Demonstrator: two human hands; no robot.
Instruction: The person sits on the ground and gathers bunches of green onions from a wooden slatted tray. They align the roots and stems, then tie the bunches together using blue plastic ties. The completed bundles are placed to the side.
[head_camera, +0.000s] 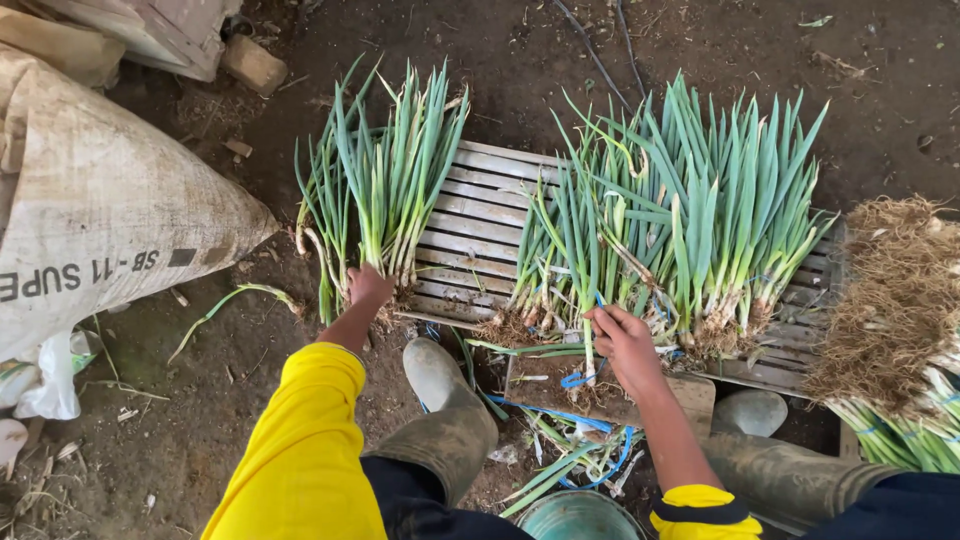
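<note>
Scallion bunch (385, 190) clamped in left hand (368, 288) grip, right hand (625, 345) grip hidden among stalks

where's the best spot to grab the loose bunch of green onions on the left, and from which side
Probably low on the stalks, just above the roots, coming from the root end where the left hand already is. The loose bunch is narrow and firm there; its leaves fan out wide at the top.

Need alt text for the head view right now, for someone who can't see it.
Seen from above, the left hand grips a bunch of green onions by the roots, while the right hand reaches into bundles lying on a wooden slatted pallet. A sack lies on the dirt at left.
</note>
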